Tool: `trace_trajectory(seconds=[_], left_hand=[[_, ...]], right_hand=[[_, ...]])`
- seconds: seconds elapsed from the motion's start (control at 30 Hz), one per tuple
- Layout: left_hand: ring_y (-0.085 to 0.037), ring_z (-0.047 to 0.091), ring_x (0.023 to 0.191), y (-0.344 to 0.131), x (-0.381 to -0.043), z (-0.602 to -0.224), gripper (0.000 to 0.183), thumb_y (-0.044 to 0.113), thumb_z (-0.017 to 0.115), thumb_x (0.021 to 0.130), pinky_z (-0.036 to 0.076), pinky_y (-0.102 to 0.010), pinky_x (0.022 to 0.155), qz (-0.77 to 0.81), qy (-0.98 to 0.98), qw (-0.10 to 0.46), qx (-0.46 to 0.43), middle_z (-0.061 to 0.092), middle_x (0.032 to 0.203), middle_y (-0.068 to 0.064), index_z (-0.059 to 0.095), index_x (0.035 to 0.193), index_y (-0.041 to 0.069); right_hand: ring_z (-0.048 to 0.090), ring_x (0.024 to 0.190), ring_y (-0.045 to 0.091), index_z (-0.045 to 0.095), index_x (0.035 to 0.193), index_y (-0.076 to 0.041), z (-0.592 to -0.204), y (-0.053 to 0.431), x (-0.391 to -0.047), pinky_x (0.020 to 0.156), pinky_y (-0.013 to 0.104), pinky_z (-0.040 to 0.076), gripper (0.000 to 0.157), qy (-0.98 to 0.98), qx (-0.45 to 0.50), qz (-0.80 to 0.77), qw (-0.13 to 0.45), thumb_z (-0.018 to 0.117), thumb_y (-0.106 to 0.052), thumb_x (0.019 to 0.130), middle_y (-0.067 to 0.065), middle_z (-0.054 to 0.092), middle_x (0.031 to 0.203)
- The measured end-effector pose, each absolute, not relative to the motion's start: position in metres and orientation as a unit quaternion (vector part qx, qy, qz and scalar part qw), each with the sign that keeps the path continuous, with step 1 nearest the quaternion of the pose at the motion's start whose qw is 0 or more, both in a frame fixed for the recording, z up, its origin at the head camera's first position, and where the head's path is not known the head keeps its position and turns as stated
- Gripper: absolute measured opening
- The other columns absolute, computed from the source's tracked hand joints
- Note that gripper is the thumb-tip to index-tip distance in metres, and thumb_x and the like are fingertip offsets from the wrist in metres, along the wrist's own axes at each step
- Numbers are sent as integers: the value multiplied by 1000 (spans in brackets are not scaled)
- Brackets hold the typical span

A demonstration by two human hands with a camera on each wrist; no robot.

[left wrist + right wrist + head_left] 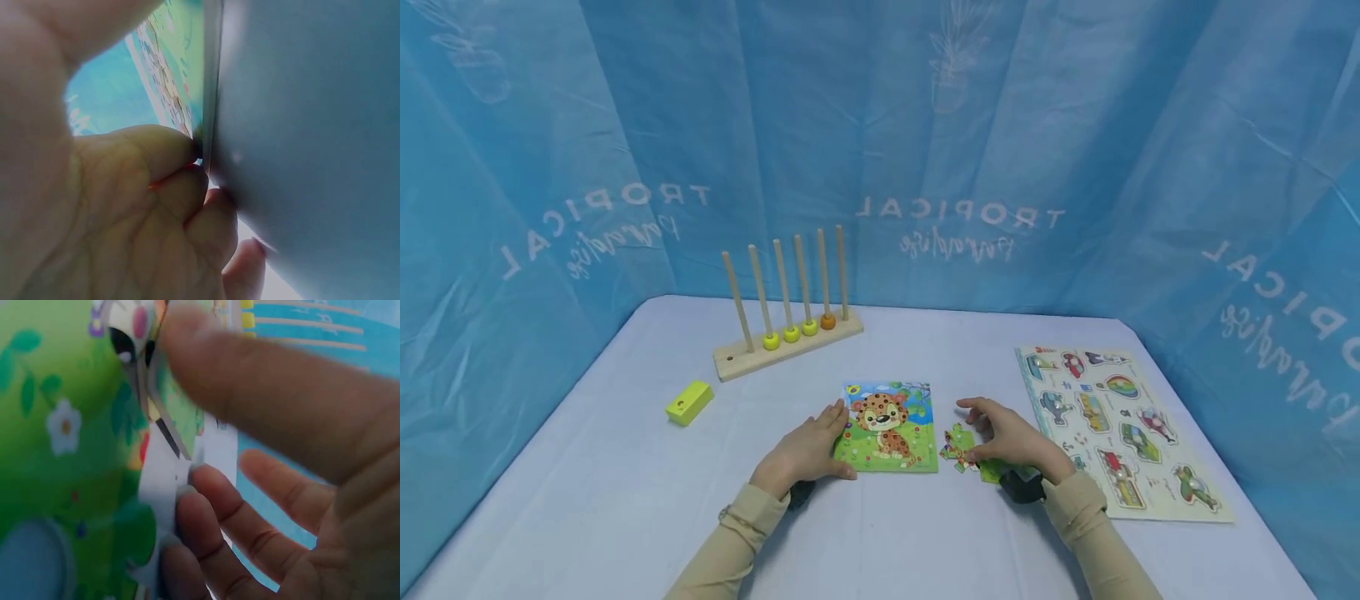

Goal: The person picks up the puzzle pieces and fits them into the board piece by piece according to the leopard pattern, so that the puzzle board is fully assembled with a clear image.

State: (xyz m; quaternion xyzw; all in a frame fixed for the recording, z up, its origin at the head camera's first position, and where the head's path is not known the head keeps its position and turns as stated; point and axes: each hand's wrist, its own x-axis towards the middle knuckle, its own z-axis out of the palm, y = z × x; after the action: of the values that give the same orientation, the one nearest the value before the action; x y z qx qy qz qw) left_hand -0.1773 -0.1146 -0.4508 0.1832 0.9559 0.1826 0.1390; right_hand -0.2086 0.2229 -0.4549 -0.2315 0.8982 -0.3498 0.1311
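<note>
A square leopard jigsaw puzzle [887,427] lies flat on the table, its picture showing whole. My left hand [807,446] rests along its left edge, with the thumb near the lower left corner. In the left wrist view the fingers [178,194] meet the table beside the puzzle's edge. Right of the puzzle lies a small group of green jigsaw pieces [957,442]. Over them is my right hand [1011,435], thumb and fingers spread apart. The right wrist view shows a green piece with a white flower [64,427] close up; the thumb is blurred. My palm partly hides the pieces.
A wooden peg stand [790,348] with several beads stands at the back left. Nearer on that side lies a yellow block [689,403]. A vehicle peg-puzzle board [1165,492] lies at the right, close to my right wrist. Blue curtains [880,150] enclose the table.
</note>
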Motion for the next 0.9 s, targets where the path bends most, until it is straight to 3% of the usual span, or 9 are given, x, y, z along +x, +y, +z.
trace_trajectory(seconds=[0.2,0.33,0.5,0.67,0.9], left_hand=[[-36,22,148,-115,-177,-453,100,44,77,78,26,-51,121,182,955,139,186,20,160,-19,27,150,-3],[-35,22,148,-114,-177,-454,100,44,77,78,26,-50,121,180,956,136,188,20,161,-19,27,151,-3],[-34,22,149,-114,-178,-452,100,44,77,77,26,-50,121,178,956,136,190,20,161,-19,27,151,-3],[-34,22,149,-115,-178,-449,100,43,77,77,26,-50,121,179,956,136,188,20,161,-19,27,151,-3],[-34,21,149,-115,-179,-449,100,42,79,77,25,-49,121,189,954,139,185,20,161,-19,27,151,-3]], right_hand=[[47,81,16,56,130,-4,-452,218,-215,67,29,44,54,909,-227,-318,142,77,-8,80,6,57,97],[48,71,15,62,118,-5,-448,215,-219,60,27,43,34,916,-210,-317,129,71,-6,86,5,57,86],[51,72,13,66,103,-8,-444,208,-222,62,26,44,11,917,-189,-339,94,60,-11,94,2,61,82],[60,84,13,68,101,-10,-443,195,-219,73,30,51,10,903,-189,-380,73,61,-14,95,3,67,91],[61,79,13,68,108,-9,-451,174,-214,67,28,52,16,887,-226,-395,77,61,-18,96,3,67,90]])
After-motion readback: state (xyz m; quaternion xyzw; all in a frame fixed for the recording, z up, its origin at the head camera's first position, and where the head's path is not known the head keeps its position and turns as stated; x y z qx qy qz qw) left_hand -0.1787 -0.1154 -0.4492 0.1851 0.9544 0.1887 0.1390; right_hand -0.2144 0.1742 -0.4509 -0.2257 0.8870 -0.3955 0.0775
